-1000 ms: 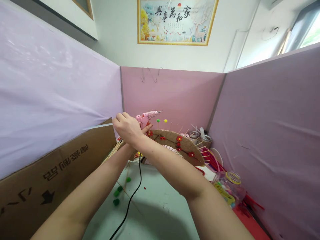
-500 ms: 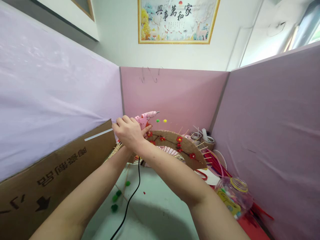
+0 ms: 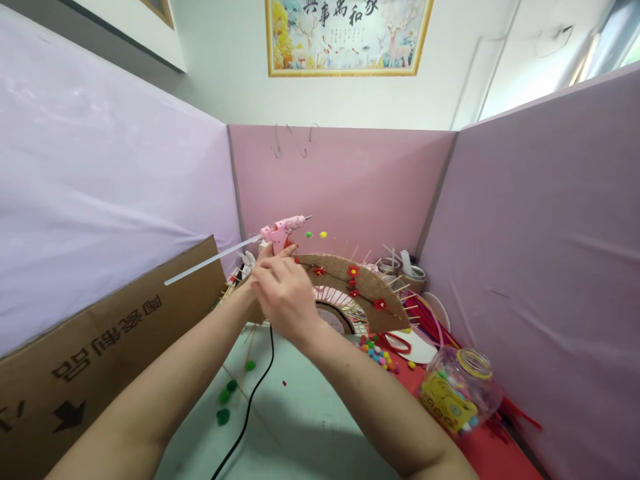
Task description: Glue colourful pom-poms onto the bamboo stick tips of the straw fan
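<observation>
A pink hot glue gun (image 3: 280, 231) is gripped in my left hand (image 3: 266, 255), its nozzle pointing right and upward. From its back end sticks out a long white glue stick (image 3: 210, 260). My right hand (image 3: 287, 293) is in front of my left, slightly blurred, its fingers bent together; what they hold, if anything, is hidden. Behind both hands stands a fan-shaped burlap piece (image 3: 370, 293) edged with thin sticks and decorated with a brown branch and red flowers (image 3: 353, 271). Its left part is mostly covered by my hands. A black cord (image 3: 257, 393) runs down the table.
Green pompoms (image 3: 223, 396) lie on the pale table (image 3: 320, 413). Colourful pompoms (image 3: 381, 357) and red-handled scissors (image 3: 399, 343) are on the right, beside a clear jar (image 3: 460, 387). A cardboard panel (image 3: 125, 333) stands left; tape rolls (image 3: 414, 275) sit at the back right.
My right hand has come off the back of the glue gun and moved down and right, uncovering the gun and my left hand's grip. The view has tilted slightly downward.
</observation>
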Demonstrator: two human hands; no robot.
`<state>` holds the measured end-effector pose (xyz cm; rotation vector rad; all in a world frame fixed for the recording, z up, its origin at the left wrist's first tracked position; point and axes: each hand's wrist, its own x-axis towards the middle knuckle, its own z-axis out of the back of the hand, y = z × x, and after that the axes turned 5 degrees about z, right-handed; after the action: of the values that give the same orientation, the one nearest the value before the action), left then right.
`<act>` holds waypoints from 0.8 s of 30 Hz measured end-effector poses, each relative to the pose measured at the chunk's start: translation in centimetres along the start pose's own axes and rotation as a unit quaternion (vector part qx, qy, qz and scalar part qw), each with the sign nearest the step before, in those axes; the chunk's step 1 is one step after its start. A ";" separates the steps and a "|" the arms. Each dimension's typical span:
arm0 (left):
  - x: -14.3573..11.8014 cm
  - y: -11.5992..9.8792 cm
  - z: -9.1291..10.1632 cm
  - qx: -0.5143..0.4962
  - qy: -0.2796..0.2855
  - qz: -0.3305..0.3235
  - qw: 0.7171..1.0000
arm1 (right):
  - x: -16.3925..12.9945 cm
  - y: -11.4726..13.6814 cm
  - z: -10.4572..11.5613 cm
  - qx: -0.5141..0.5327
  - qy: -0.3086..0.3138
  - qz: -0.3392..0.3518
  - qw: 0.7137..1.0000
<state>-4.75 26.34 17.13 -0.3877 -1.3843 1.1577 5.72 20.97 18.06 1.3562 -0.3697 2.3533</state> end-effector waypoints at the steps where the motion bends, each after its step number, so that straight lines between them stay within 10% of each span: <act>1: 0.8 0.4 -0.2 -0.026 0.014 0.025 0.999 | -1.0 -1.1 1.0 0.006 -0.013 -0.031 0.999; 6: 3.4 1.1 -1.6 -0.189 0.049 0.093 0.976 | -6.7 -7.0 5.8 0.023 -0.071 -0.228 0.971; 10: 4.0 1.5 -2.3 -0.231 0.054 0.104 0.966 | -11.4 -9.1 7.7 0.016 0.094 -0.347 0.933; 15: 4.3 1.6 -2.4 -0.236 0.058 0.107 0.964 | -15.5 -9.0 5.4 -0.021 0.357 -0.364 0.860; 24: 4.3 1.9 -2.4 -0.221 0.064 0.107 0.967 | -17.3 -8.4 2.9 -0.077 0.458 -0.324 0.824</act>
<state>-4.36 31.61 17.45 -0.9341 -1.5090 0.9667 19.59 23.65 4.76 0.1003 0.1785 2.0033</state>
